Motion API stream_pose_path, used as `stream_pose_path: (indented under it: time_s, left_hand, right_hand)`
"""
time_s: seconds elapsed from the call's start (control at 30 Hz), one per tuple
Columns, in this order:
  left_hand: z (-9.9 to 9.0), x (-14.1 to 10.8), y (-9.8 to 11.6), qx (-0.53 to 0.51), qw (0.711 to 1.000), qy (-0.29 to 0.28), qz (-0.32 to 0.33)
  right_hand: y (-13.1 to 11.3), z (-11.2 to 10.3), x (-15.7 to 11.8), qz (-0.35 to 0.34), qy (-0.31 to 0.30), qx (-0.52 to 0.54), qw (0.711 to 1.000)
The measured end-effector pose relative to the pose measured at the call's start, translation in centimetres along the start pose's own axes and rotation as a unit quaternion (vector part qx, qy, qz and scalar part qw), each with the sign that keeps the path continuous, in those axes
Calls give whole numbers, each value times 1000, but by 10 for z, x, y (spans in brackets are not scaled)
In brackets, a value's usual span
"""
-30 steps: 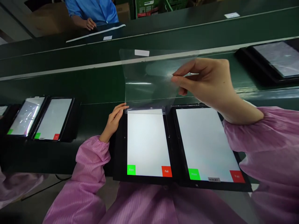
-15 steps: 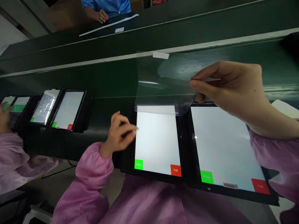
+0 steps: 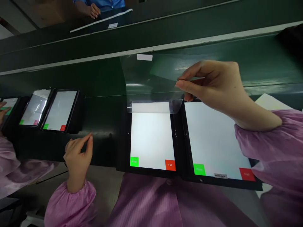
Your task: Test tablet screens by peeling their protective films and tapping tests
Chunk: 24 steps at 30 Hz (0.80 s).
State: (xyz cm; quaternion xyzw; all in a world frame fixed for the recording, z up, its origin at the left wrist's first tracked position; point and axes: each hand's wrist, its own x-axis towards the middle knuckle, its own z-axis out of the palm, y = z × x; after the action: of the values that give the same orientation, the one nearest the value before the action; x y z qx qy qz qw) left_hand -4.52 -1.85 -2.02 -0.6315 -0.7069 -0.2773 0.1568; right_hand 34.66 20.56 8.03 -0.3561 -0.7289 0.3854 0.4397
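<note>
My right hand (image 3: 208, 83) pinches the right edge of a clear film (image 3: 151, 82) that carries a small white label (image 3: 144, 57). The film's lower edge overlaps the top of a lit tablet (image 3: 152, 135) with green Pass and red Fail squares. Under and beyond my right wrist lies a second lit tablet (image 3: 217, 145), with a barcode sticker near its bottom. My left hand (image 3: 79, 154) is over the table's front edge, left of the tablets, thumb and forefinger pressed together. Whether something tiny sits between those fingertips cannot be made out.
Two more lit tablets, one glossy (image 3: 36, 107) and one plain (image 3: 60, 110), lie at the left. Another person's hand (image 3: 2, 110) touches a device at the far left edge. Across the bench is a person in blue (image 3: 106, 4). A pale sheet (image 3: 272, 102) lies at the right.
My left hand has moved left, away from the middle tablet, and its fingertips have closed together. My right hand still holds the film. The whole view has shifted slightly.
</note>
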Motion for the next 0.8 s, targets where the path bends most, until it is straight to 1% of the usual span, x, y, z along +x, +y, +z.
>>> stream_pose_path:
  time_s: [0.13,0.2,0.27,0.33,0.43,0.6,0.7,0.8]
  left_hand:
    - [-12,-14,18,-62,998,-7,-33]
    - [-14,-20,28,-94,995,-12,-30]
    - [-14,-25,36,-129,991,-26,-14]
    - [-13,-31,43,-156,986,-54,-4]
    - [-10,-38,53,-172,982,-78,-10]
    - [-9,-43,69,-179,982,-58,4]
    - [-11,-44,78,-179,982,-59,16]
    - [-14,-46,84,-180,982,-61,23]
  right_hand:
    - [0,0,-3,-11,-13,-3,1000]
    - [0,-1,-6,-22,-20,-6,1000]
    - [-1,-2,-11,-29,-27,-3,999]
    - [-3,-1,-17,-30,-35,6,999]
    - [-5,2,-29,-18,-42,12,999]
    - [-7,12,-50,-8,-59,-24,998]
    - [-9,16,-61,-5,-81,-41,996]
    - [-10,17,-71,16,-98,-49,994]
